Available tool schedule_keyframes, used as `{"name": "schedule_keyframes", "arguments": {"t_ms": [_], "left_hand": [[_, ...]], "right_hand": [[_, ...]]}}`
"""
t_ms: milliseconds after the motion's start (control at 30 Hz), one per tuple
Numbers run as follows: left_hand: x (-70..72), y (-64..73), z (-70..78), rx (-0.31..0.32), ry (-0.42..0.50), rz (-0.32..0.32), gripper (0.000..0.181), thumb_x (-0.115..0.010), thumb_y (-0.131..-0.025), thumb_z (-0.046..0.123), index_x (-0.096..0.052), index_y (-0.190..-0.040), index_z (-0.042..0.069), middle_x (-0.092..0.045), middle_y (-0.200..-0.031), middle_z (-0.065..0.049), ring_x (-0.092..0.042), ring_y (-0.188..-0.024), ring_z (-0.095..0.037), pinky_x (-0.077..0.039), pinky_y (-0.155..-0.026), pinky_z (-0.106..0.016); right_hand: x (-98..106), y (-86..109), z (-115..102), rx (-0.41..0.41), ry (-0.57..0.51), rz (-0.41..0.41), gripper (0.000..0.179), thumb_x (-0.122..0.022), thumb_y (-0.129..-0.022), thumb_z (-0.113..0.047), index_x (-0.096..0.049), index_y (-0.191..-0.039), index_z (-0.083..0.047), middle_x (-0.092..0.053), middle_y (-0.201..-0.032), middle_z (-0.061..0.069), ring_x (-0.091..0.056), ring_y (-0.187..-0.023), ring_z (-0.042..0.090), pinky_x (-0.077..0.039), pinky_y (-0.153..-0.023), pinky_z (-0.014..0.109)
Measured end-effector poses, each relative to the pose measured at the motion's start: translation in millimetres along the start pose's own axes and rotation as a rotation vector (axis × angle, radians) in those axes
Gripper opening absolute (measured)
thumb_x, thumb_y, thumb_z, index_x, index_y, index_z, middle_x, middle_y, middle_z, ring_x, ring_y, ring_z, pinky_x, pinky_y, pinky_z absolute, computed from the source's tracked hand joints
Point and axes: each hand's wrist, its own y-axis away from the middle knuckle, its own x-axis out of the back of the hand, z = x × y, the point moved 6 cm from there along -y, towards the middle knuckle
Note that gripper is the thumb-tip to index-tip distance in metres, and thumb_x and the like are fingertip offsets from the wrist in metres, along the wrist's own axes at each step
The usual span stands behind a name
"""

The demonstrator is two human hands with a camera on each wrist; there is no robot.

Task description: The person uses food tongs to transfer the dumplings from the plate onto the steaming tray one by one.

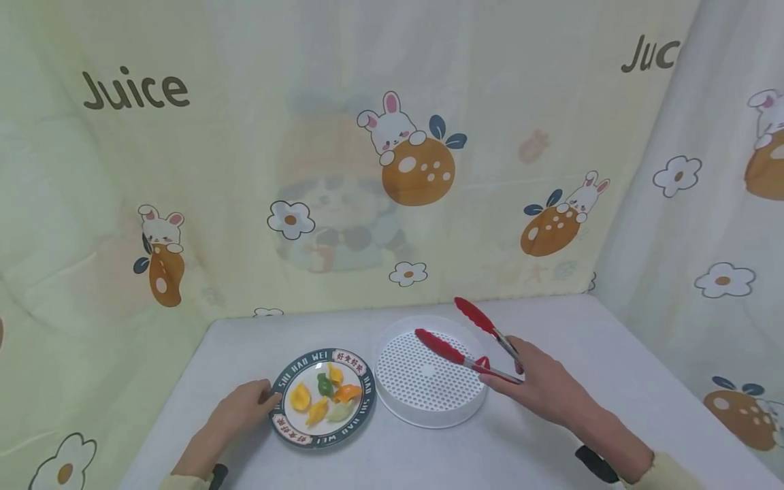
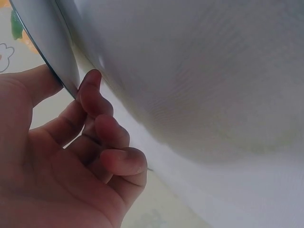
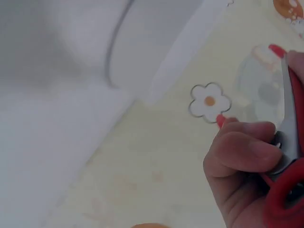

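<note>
My left hand (image 1: 243, 403) pinches the left rim of a round plate (image 1: 364, 407), thumb above and fingers tucked under the edge, as the left wrist view shows. The plate has a dark lettered border and bears several small dumplings (image 1: 316, 411) in yellow, orange, green and pale green. In my right hand (image 1: 545, 384) is a pair of metal tongs (image 1: 438, 346) with red tips. Their two arms stand spread apart over a white steamer tray (image 1: 401, 384) full of small holes, with nothing between the tips. The tray stands right beside the plate.
A white table (image 1: 520, 452) carries the plate and tray. Behind it hangs a pale curtain (image 1: 233, 170) printed with rabbits, fruit and flowers, and a further printed curtain (image 1: 680, 231) runs along the right side.
</note>
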Motion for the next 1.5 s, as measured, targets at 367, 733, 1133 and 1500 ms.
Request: {"name": "schedule_keyframes", "arguments": {"t_ms": [367,733,1133,1500], "left_hand": [[0.7,-0.5,-0.9,0.026,-0.006,0.000,0.026,-0.065,-0.097,0.032,-0.066,-0.099,0.007,-0.062,-0.081,-0.002,-0.054,-0.073,-0.016,-0.050,-0.067,-0.033],[-2.3,-1.9,0.8,0.007,-0.006,0.007,0.022,-0.066,-0.096,0.030,-0.064,-0.092,0.009,-0.059,-0.076,-0.002,-0.052,-0.070,-0.016,-0.046,-0.063,-0.031],[-2.5,-2.7,0.2,0.004,0.001,0.007,0.023,-0.065,-0.097,0.031,-0.062,-0.090,0.010,-0.058,-0.076,-0.001,-0.052,-0.070,-0.015,-0.046,-0.062,-0.030],[-1.5,-3.1,-1.2,0.015,0.000,-0.002,0.023,-0.065,-0.097,0.031,-0.062,-0.091,0.010,-0.058,-0.076,-0.002,-0.053,-0.070,-0.016,-0.046,-0.062,-0.030]], "right_hand": [[-18.2,-5.1,-79.6,0.332,0.305,-0.078,0.089,-0.067,-0.080,-0.072,-0.047,-0.148,-0.019,-0.058,-0.142,0.011,-0.065,-0.114,0.030,-0.057,-0.087,0.047],[-39.3,-8.6,-131.0,0.531,0.525,-0.089,0.065,-0.072,-0.085,-0.056,-0.056,-0.140,-0.025,-0.067,-0.128,0.000,-0.066,-0.101,0.019,-0.055,-0.076,0.036],[-54.3,-11.7,-156.2,0.552,0.618,-0.076,0.059,-0.077,-0.083,-0.052,-0.060,-0.133,-0.025,-0.069,-0.116,-0.002,-0.061,-0.086,0.015,-0.054,-0.075,0.034],[-58.8,-23.7,-164.5,0.518,0.534,-0.160,0.059,-0.074,-0.084,-0.056,-0.063,-0.131,-0.021,-0.070,-0.118,0.000,-0.060,-0.089,0.014,-0.054,-0.078,0.035]]}}
